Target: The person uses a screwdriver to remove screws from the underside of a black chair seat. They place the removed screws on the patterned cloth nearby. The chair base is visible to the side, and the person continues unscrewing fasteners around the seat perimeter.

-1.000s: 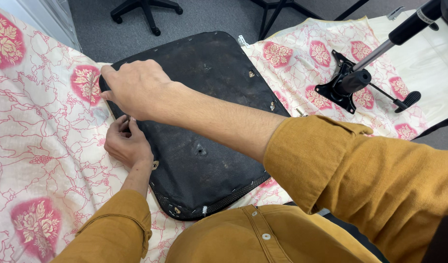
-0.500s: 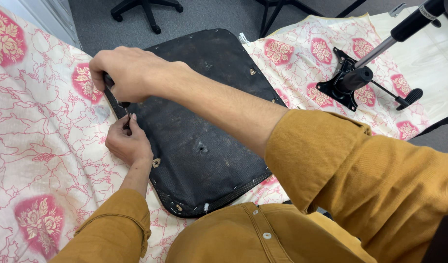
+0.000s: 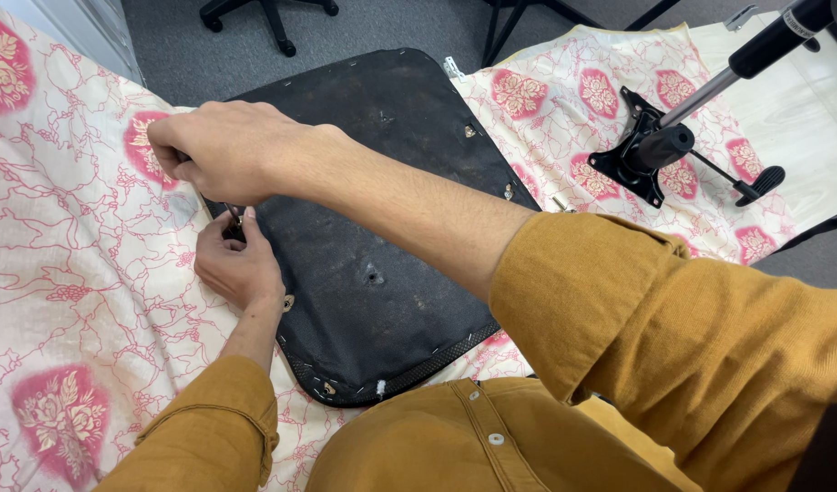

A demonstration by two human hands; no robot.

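A black chair seat (image 3: 391, 273) lies upside down on a cream cloth with pink flowers (image 3: 72, 273). My right hand (image 3: 227, 150) reaches across to the seat's left edge. It is closed around the handle of a thin metal tool (image 3: 233, 215), which points down at that edge. Just below, my left hand (image 3: 241, 264) rests on the cloth and the seat's rim, with its fingers pinched around the lower end of the tool's shaft. The tool's tip is hidden behind those fingers. Both sleeves are mustard yellow.
A black chair mechanism plate (image 3: 651, 155) with a gas cylinder (image 3: 755, 46) and a lever (image 3: 755, 182) lies on the cloth at the right. Chair bases (image 3: 273, 18) stand on the grey floor beyond the seat. Small staples and bolt holes dot the seat's underside.
My right hand has shifted left from lying on the seat's corner and closed on the tool's handle, now holding it upright over the left edge. My left hand has stayed in place.
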